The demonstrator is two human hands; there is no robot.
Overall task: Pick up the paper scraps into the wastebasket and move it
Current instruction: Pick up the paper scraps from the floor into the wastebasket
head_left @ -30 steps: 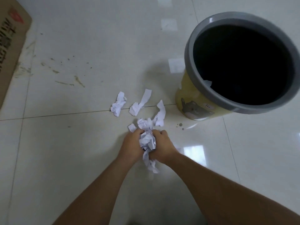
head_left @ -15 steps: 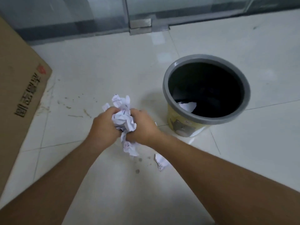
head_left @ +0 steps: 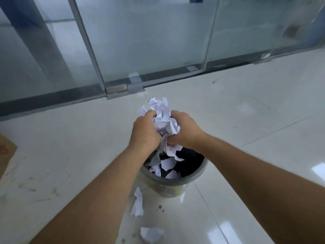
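A: Where are your hands?

B: Your left hand (head_left: 146, 132) and right hand (head_left: 184, 131) are pressed together above the bin (head_left: 175, 181), fingers curled tight around one wad (head_left: 164, 118) of crumpled paper.

A: Is any of it loose?

B: Yes. Pieces (head_left: 168, 163) hang from under your palms and lie inside the bin's dark mouth. The bin stands on the tile floor (head_left: 246, 106), just near of your hands.

A: What's left on the floor?

B: Two scraps. One strip (head_left: 138, 203) lies just left of the bin's base, beside your left forearm. One ball (head_left: 151, 235) lies nearer you, at the frame's bottom edge. A glass wall (head_left: 149, 37) runs along the far side, and cardboard (head_left: 6, 148) shows at far left.
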